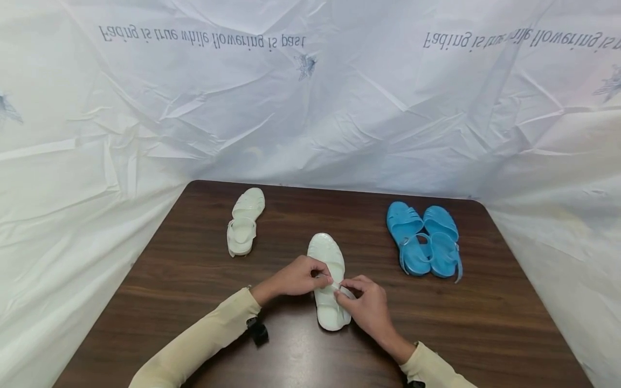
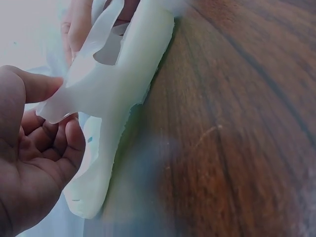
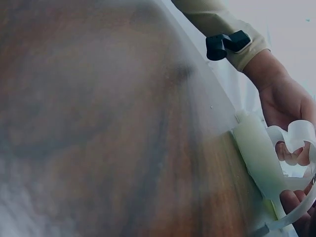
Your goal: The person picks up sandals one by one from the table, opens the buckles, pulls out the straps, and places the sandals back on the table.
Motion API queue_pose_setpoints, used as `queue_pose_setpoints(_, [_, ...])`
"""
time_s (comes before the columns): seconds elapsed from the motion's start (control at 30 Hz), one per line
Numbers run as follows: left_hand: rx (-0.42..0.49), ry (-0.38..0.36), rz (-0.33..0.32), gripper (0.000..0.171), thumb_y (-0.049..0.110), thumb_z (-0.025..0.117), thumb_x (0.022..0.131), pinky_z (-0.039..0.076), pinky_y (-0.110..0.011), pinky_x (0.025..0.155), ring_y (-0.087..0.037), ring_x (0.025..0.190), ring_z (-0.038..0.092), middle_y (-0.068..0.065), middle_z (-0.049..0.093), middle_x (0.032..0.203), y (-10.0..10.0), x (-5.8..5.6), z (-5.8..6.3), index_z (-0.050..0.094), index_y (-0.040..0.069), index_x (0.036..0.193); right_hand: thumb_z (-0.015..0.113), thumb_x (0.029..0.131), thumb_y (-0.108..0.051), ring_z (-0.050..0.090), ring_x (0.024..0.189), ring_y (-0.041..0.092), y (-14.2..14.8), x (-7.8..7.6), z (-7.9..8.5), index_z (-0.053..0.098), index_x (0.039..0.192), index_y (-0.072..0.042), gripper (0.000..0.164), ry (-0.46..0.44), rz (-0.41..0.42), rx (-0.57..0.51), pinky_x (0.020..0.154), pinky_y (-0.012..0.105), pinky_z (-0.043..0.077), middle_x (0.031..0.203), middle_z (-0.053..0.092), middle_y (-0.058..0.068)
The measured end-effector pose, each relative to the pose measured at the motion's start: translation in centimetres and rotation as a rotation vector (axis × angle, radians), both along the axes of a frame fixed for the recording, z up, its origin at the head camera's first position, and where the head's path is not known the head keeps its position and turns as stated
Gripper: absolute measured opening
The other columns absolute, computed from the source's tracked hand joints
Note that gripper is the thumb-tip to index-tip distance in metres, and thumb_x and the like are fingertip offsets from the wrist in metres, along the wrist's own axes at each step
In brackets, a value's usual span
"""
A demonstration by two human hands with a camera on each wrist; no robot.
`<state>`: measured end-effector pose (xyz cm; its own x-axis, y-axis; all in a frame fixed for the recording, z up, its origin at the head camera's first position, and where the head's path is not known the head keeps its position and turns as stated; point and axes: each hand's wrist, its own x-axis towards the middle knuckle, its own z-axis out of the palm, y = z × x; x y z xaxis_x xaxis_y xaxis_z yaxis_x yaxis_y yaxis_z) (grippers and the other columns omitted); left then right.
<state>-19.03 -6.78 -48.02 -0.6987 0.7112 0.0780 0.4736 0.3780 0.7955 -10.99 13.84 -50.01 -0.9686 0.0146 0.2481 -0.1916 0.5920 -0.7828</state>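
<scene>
A white sandal (image 1: 326, 253) lies sole down near the middle of the table, toe pointing away. From its left side my left hand (image 1: 299, 276) pinches a tab of the upper between thumb and fingers, clearest in the left wrist view, where the sandal's side (image 2: 121, 74) faces the camera. On the other side, my right hand (image 1: 367, 303) pinches the ankle strap with thumb and forefinger. The right wrist view catches the heel part (image 3: 259, 153) and the curved strap (image 3: 298, 210), with the right fingers partly cut off by the frame edge. The buckle is hidden by the fingers.
A second white sandal (image 1: 249, 205) lies at the back left of the brown wooden table (image 1: 194, 280). Two blue sandals (image 1: 402, 215) lie side by side at the right. White sheeting (image 1: 310, 129) hangs behind the table. A black device (image 1: 257, 331) is strapped at the left wrist.
</scene>
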Motion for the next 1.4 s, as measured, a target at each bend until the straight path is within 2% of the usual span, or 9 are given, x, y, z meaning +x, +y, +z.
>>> queue_pose_setpoints(0.3, [-0.002,-0.020,0.031,0.020,0.020,0.065,0.101,0.041,-0.019,0.056,0.000,0.055,0.045,0.014,0.060,0.066,-0.2,0.0,0.1,0.076,0.016,0.084,0.089,0.076,-0.013,0.060,0.072,0.003,0.0,-0.2,-0.2,0.082,0.088,-0.014,0.014,0.038,0.001,0.000,0.062,0.021,0.050,0.082,0.068,-0.011])
queue_pose_setpoints(0.57, [0.007,-0.023,0.030,0.023,0.019,0.065,0.101,0.040,-0.020,0.055,-0.002,0.054,0.044,0.013,0.059,0.064,-0.1,0.1,-0.1,0.073,0.017,0.080,0.089,0.077,-0.013,0.063,0.076,0.005,0.2,0.0,0.0,0.082,0.089,-0.014,0.014,0.004,-0.002,-0.007,0.065,0.021,0.052,0.084,0.070,-0.009])
queue_pose_setpoints(0.67, [0.022,-0.024,0.028,0.023,0.020,0.065,0.101,0.043,-0.021,0.056,-0.004,0.055,0.049,0.011,0.062,0.066,-0.2,-0.1,-0.2,0.073,0.017,0.080,0.089,0.078,-0.013,0.065,0.078,0.006,0.4,0.1,0.1,0.082,0.090,-0.014,0.014,-0.003,0.004,-0.006,0.066,0.022,0.053,0.085,0.071,-0.008])
queue_pose_setpoints(0.83, [0.034,-0.010,0.035,0.022,0.018,0.064,0.101,0.051,-0.025,0.059,-0.012,0.056,0.061,0.009,0.067,0.071,-1.2,-0.4,0.1,0.074,0.014,0.082,0.088,0.079,-0.012,0.065,0.076,0.006,0.8,0.1,0.1,0.082,0.090,-0.014,0.013,-0.036,-0.007,-0.016,0.064,0.021,0.053,0.085,0.072,-0.007])
queue_pose_setpoints(0.93, [0.024,-0.012,0.013,0.022,0.016,0.062,0.102,0.051,-0.024,0.060,-0.011,0.058,0.061,0.009,0.068,0.073,-1.5,-0.8,0.2,0.074,0.012,0.084,0.089,0.079,-0.013,0.064,0.075,0.006,0.9,0.2,0.3,0.082,0.089,-0.014,0.012,-0.049,-0.003,-0.017,0.063,0.021,0.052,0.085,0.072,-0.007])
queue_pose_setpoints(1.0, [0.018,-0.021,-0.004,0.022,0.016,0.060,0.102,0.052,-0.024,0.063,-0.008,0.063,0.061,0.010,0.069,0.075,-1.4,-0.9,0.1,0.074,0.012,0.085,0.089,0.079,-0.014,0.065,0.076,0.006,0.8,0.2,0.4,0.083,0.089,-0.015,0.012,-0.050,0.004,-0.013,0.064,0.021,0.053,0.085,0.072,-0.007])
queue_pose_setpoints(1.13, [0.013,-0.087,-0.021,0.027,0.017,0.050,0.105,0.055,-0.025,0.073,-0.006,0.076,0.066,0.007,0.073,0.085,-0.6,-0.8,0.3,0.076,0.013,0.097,0.089,0.077,-0.012,0.064,0.075,0.005,0.6,0.3,0.5,0.083,0.088,-0.014,0.013,-0.040,0.012,0.009,0.064,0.021,0.052,0.083,0.071,-0.008])
queue_pose_setpoints(1.27, [-0.007,-0.124,-0.034,0.036,0.024,0.042,0.108,0.056,-0.027,0.076,-0.008,0.080,0.068,0.001,0.075,0.093,0.5,-0.7,0.9,0.077,0.015,0.102,0.089,0.076,-0.011,0.062,0.071,0.004,0.4,0.2,0.5,0.083,0.088,-0.013,0.013,-0.016,0.026,0.031,0.062,0.021,0.051,0.081,0.070,-0.009])
queue_pose_setpoints(1.4, [-0.046,-0.103,-0.010,0.039,0.046,0.053,0.104,0.052,-0.024,0.064,-0.006,0.067,0.063,0.007,0.070,0.078,1.3,-0.9,0.9,0.075,0.021,0.084,0.089,0.076,-0.011,0.062,0.072,0.004,0.3,0.2,0.5,0.083,0.088,-0.013,0.014,-0.003,0.028,0.042,0.062,0.021,0.052,0.082,0.070,-0.009])
